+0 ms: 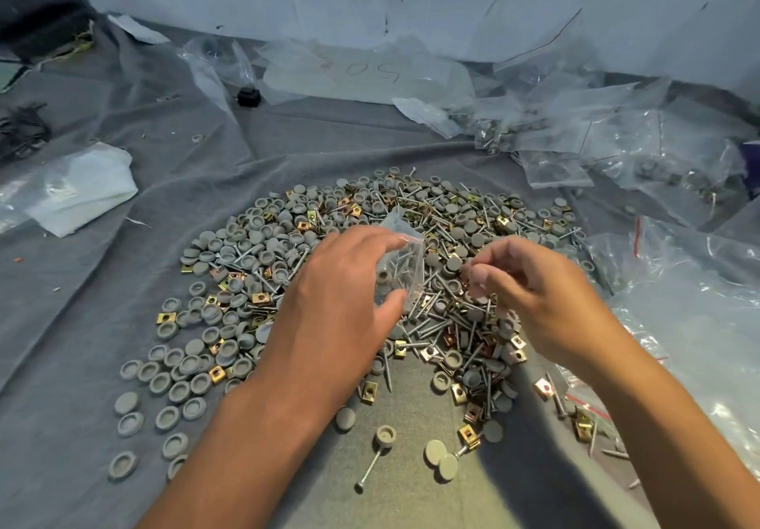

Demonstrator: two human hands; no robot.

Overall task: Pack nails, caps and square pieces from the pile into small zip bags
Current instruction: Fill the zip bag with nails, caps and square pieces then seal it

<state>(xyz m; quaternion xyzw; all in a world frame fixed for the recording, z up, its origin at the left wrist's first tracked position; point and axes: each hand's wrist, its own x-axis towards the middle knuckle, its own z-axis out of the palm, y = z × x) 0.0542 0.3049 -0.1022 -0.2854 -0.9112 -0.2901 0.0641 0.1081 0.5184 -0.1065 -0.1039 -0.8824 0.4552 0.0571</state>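
My left hand (341,281) holds a small zip bag (401,265) above the middle of the pile (370,281), thumb under its lower edge and fingers on its upper side, the red-striped mouth turned toward my right. Nails already lie inside it. My right hand (530,286) is just beside the mouth, fingers curled in and tips pinched together; they look to be holding something small, but I cannot tell what, as the tips are blurred.

I judge the step in hand is feeding that pinch into the bag. To do it well I want the mouth kept spread by thumb and fingers, the bag tilted so the nails inside stay at the bottom and do not slide out, and the right fingertips brought inside the lip before they let go. Nails should go in head or point first along the bag, not across the opening, or they may snag the zip or pierce the thin film.

Below the hands the pile spreads over the grey cloth (82,302): grey caps (181,368) thick on the left, nails (448,318) and brass-coloured square pieces (469,434) denser on the right, so refills are near. Filled bags (547,133) lie heaped at the far right, empty ones (699,323) just beside my right forearm.
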